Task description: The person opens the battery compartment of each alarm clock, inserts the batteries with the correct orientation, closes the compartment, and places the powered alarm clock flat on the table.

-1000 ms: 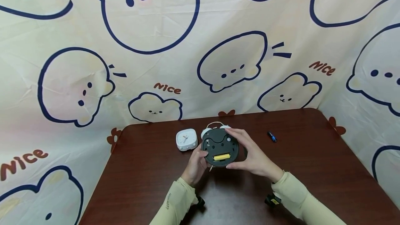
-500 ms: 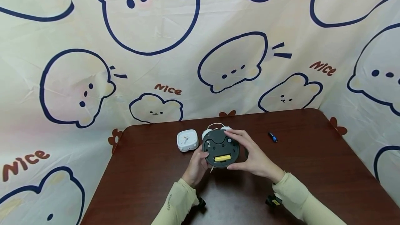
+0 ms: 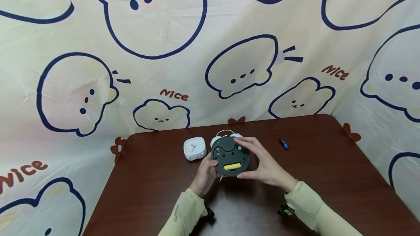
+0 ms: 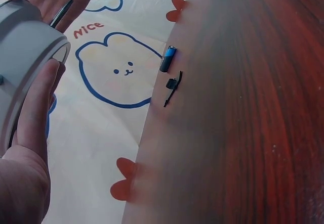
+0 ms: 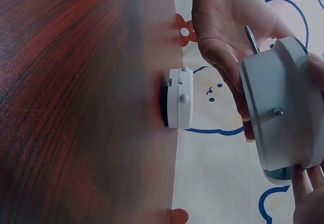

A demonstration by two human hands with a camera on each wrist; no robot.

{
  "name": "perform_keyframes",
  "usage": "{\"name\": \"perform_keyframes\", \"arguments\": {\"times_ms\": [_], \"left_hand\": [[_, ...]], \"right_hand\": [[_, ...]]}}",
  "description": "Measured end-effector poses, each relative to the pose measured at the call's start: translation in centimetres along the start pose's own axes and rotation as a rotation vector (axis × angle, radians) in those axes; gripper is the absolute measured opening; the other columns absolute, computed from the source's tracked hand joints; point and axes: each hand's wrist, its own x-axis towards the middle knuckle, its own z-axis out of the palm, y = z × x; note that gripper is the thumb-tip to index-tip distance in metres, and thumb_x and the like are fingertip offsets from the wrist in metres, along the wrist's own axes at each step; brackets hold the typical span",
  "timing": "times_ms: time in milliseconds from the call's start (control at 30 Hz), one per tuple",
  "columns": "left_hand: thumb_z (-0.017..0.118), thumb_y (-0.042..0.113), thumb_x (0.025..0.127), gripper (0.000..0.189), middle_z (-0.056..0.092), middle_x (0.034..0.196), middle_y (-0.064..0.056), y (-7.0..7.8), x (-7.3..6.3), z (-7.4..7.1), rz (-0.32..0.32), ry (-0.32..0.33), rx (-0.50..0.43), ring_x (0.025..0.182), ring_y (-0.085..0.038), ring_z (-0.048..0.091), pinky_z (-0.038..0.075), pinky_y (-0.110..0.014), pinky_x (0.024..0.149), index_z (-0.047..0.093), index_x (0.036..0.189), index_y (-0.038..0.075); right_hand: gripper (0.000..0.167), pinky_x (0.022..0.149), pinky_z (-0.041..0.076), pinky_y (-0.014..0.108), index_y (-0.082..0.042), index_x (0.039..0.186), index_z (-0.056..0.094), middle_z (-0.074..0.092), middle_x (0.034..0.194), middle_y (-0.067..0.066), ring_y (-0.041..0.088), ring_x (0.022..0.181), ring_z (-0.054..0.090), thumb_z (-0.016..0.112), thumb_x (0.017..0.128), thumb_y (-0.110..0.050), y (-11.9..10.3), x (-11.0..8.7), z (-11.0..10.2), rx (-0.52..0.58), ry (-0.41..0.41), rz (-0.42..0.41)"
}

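Note:
A round twin-bell alarm clock (image 3: 226,148) is held above the table, its dark back tilted toward the head camera. In its uncovered battery slot lies a yellow battery (image 3: 232,166). My left hand (image 3: 202,177) grips the lower left edge, thumb on the back. Along the right side, my right hand (image 3: 265,163) holds the rim, fingers at the top and thumb near the bottom. The right wrist view shows the white casing (image 5: 278,102) side-on, with a thin metal leg (image 5: 251,39) sticking out.
A white square clock (image 3: 195,148) stands to the left on the brown table (image 3: 157,192). Toward the back right lies a blue and black battery (image 3: 284,144). Near that battery, the left wrist view shows a small black plastic piece (image 4: 172,86). A patterned cloth (image 3: 164,65) hangs behind the table.
Both hands keep the same hold on the alarm clock. The whole head view shifts slightly, while the things on the table stay put.

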Motion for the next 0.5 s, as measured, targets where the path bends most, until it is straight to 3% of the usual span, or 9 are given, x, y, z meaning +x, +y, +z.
{"name": "perform_keyframes", "arguments": {"times_ms": [233,367,500], "left_hand": [[0.041,0.018,0.098,0.055,0.07,0.114,0.003,0.0,-0.1,-0.2,0.029,-0.019,0.008,0.089,-0.008,0.067,0.058,-0.027,0.072,0.043,0.15,0.003],[0.041,0.016,0.097,0.053,0.07,0.112,0.003,0.1,-0.2,-0.4,0.038,-0.009,0.006,0.089,-0.008,0.067,0.058,-0.027,0.072,0.044,0.149,0.004],[0.041,0.017,0.097,0.049,0.071,0.109,0.004,0.3,-0.2,-0.6,0.032,0.005,0.006,0.089,-0.008,0.068,0.059,-0.028,0.073,0.047,0.145,0.007]], "right_hand": [[0.094,0.111,0.047,0.047,-0.022,0.155,0.048,0.04,0.157,0.0,0.019,0.142,0.041,0.096,0.073,-0.026,0.0,0.0,-0.2,-0.018,-0.003,-0.001],[0.079,0.108,0.049,0.053,-0.022,0.153,0.051,0.045,0.152,-0.001,0.019,0.138,0.046,0.089,0.083,-0.024,0.5,-0.1,-0.8,-0.034,0.031,-0.007],[0.06,0.102,0.054,0.053,-0.022,0.148,0.057,0.058,0.139,-0.001,0.018,0.127,0.057,0.08,0.092,-0.019,1.1,0.0,-1.8,-0.149,0.12,0.007]]}}
